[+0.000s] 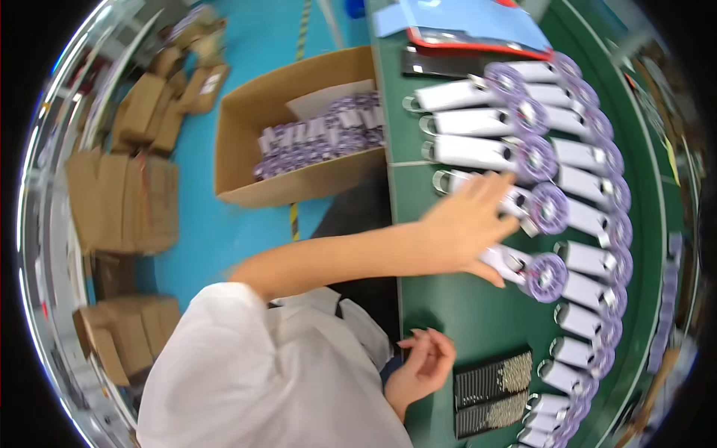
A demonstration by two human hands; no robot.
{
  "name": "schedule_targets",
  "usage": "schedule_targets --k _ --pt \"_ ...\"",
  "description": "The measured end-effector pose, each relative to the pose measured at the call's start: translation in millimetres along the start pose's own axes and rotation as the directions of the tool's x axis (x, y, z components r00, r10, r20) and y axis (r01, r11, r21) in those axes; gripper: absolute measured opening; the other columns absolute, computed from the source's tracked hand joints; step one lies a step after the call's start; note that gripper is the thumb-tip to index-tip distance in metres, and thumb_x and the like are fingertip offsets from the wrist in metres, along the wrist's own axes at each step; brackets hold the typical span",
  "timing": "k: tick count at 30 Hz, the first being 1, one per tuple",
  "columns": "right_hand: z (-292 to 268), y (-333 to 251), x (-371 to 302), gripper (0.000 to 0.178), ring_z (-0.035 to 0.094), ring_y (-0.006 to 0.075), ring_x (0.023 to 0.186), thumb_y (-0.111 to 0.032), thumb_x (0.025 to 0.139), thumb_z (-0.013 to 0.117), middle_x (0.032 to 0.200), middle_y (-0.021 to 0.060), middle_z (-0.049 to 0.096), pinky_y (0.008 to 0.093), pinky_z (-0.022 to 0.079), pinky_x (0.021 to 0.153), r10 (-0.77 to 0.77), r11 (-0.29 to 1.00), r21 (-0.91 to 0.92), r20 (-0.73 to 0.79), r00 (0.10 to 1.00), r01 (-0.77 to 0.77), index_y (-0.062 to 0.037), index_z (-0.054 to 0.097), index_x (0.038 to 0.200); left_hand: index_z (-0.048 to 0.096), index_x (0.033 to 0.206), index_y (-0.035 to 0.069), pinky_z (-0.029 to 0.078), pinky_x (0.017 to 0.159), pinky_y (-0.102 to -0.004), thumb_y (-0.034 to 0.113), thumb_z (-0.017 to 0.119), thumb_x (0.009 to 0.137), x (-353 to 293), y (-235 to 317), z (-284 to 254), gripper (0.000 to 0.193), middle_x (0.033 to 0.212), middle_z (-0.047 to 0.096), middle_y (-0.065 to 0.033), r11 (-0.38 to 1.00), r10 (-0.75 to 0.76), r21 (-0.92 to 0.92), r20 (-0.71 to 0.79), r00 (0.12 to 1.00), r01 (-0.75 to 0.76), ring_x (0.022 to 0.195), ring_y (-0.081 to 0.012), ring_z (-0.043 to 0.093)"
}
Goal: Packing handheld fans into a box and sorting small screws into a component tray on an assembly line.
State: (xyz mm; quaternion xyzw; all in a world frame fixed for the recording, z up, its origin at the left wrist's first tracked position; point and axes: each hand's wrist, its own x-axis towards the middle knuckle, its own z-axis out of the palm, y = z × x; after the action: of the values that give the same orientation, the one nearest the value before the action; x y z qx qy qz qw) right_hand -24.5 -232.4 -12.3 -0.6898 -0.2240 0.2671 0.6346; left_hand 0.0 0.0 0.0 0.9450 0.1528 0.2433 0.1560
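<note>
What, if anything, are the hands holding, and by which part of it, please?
Nothing appears held: the left hand spreads over white handles, though contact cannot be told; the right hand is loosely curled, nothing visible in it.

Green table (467,317) under left hand (467,228); blue floor (198,205) well left of hand, crossed by yellow-and-black striped tape (303,30).

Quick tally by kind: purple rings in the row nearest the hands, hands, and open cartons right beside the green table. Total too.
Near-row purple rings: 5
Hands, left hand and right hand: 2
Open carton: 1
Total: 8
</note>
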Motion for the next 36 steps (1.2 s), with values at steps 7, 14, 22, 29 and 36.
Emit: schedule_targets --k 7,14,22,29,36 --pt "24.0 0.8 -1.1 0.016 0.056 0.0127 0.066 -0.002 0.1 0.053 0.088 0.0111 0.062 0.0252 0.047 0.063 -0.012 0.99 -0.14 -0.116 0.993 -0.005 0.0028 0.058 0.114 0.065 0.111 0.002 0.03 0.111 -0.0612 0.043 0.077 0.074 -4.5 13.4 11.5 0.057 0.14 0.044 -0.0352 0.997 -0.071 0.029 0.112 0.991 0.069 0.13 -0.0491 0.043" --pt "35.0 -3.3 1.2 0.015 0.052 0.0099 0.061 -0.007 0.101 0.056 0.084 0.0086 0.06 0.0196 0.041 0.052 -0.043 0.963 -0.269 -0.196 0.98 -0.011 0.0017 0.059 0.112 0.067 0.1 0.0 0.04 0.093 -0.0495 0.05 0.071 0.079 -2.8 23.0 27.9 0.055 0.131 0.05 -0.0319 0.997 -0.073 0.038 0.047 0.996 0.071 0.117 -0.0385 0.048" --pt "71.7 -16.9 42.2 0.009 0.055 0.0152 0.077 -0.006 0.101 0.055 0.089 0.0076 0.059 0.0299 0.046 0.072 -0.263 0.858 -0.479 -0.099 0.96 0.185 0.0019 0.058 0.105 0.059 0.088 -0.001 0.042 0.091 -0.0497 0.042 0.081 0.072 -87.6 -62.3 -85.9 0.051 0.124 0.045 -0.0342 0.836 -0.351 -0.522 -0.266 0.898 0.172 0.112 -0.0452 0.049" --pt "115.6 -43.5 109.5 0.009 0.055 0.0265 0.076 -0.009 0.093 0.069 0.084 0.0136 0.057 0.0379 0.046 0.063 -0.088 0.58 -0.682 0.492 0.866 0.446 -0.0004 0.066 0.095 0.035 0.133 -0.01 0.046 0.094 -0.0442 0.034 0.088 0.072 -219.1 -270.3 -94.9 0.092 0.118 0.049 -0.0237 0.383 -0.913 -0.412 -0.303 0.272 0.827 0.109 -0.0361 0.054" --pt "130.0 -33.4 137.8 0.017 0.055 0.0314 0.077 -0.016 0.088 0.076 0.084 0.0117 0.058 0.0474 0.045 0.074 -0.15 0.195 -0.698 0.673 0.724 0.689 -0.0074 0.063 0.083 0.061 0.124 0.001 0.042 0.097 -0.0524 0.055 0.07 0.084 -367.1 -521.3 41.1 0.068 0.12 0.049 -0.0301 -0.105 -0.944 0.008 -0.316 -0.097 0.994 0.11 -0.0471 0.048"
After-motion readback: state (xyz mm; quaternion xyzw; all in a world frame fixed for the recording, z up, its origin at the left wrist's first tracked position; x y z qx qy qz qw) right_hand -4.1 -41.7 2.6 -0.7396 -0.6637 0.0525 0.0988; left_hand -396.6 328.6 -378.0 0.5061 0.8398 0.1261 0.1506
